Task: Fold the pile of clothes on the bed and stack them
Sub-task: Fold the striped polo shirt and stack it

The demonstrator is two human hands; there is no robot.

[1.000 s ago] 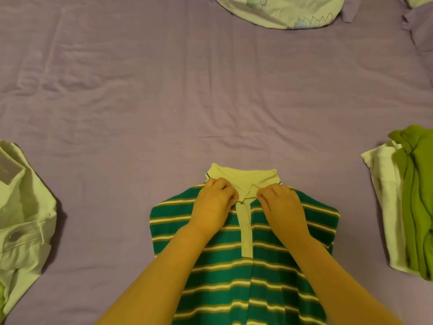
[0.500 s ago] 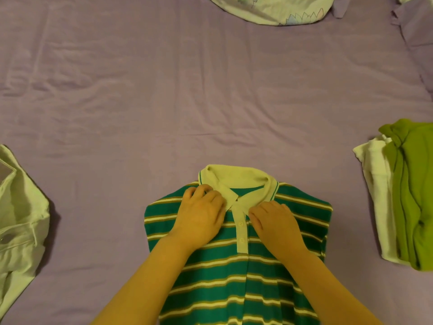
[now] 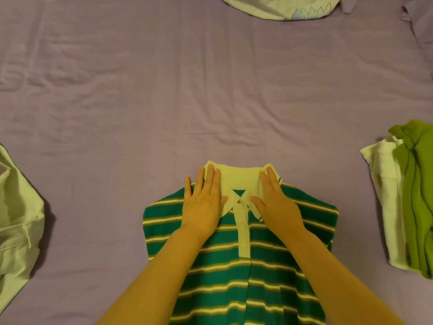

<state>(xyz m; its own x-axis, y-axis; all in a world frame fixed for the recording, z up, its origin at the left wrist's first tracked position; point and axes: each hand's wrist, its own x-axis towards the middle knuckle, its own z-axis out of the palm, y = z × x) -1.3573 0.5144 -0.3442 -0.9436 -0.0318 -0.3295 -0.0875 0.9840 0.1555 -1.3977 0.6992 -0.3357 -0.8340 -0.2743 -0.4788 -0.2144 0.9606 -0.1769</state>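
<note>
1. Striped polo [image 3: 243, 273] lies front-up on the bed [image 3: 210, 102], centre near edge, sides appear tucked under.
2. Left hand [image 3: 203, 207] & right hand [image 3: 274, 205]: fingers straight, palms flat, gripping nothing; each presses one collar [image 3: 236, 179] wing, likely to flatten it before the next fold.
3. Green/white stack [image 3: 403, 198] sits well apart at right, pale garment [image 3: 16, 221] at left.

A bed [image 3: 210, 95] under a creased purple sheet carries everything; the striped polo shirt [image 3: 234, 277] lies flat at its near middle; left of the shirt lies a pale garment [image 3: 16, 219]; right of it, a white and green pile [image 3: 405, 202]; beyond it, a printed pillow [image 3: 276, 8].
</note>
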